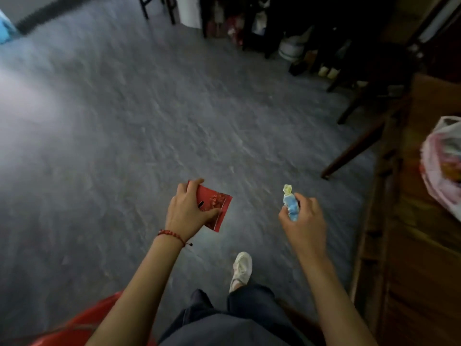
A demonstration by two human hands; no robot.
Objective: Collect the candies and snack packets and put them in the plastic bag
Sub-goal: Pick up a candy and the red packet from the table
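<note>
Left hand point(187, 210) grips a red snack packet point(217, 208), fingers curled over its top edge and thumb pressed across its face, so the packet hangs tilted above the grey floor point(124, 136). A red beaded bracelet point(172, 235) circles that wrist. Right hand point(304, 221) pinches a wrapped candy point(290, 205) with a blue and white body and a pale yellow twisted end; the candy stands nearly upright, its twisted end poking up above the fingers. Both forearms reach forward from the bottom of the head view, the two hands held apart at about the same height.

Between and below the arms, dark trouser legs point(224, 318) and one white shoe point(241, 268) on the floor can be seen. At the right edge sits a wooden counter point(429, 245), and on it rests a translucent plastic bag point(441, 171), whitish pink, with colourful contents showing through that are too blurred to name. The bag is well apart from both hands, off to the right of the candy. A red, rounded object point(82, 325) shows at the lower left corner, partly behind the left forearm; what it is cannot be told. Dark wooden chair legs point(354, 148) slant down onto the floor near the counter, and a shadowy clutter of furniture and containers lies along the top of the view.
</note>
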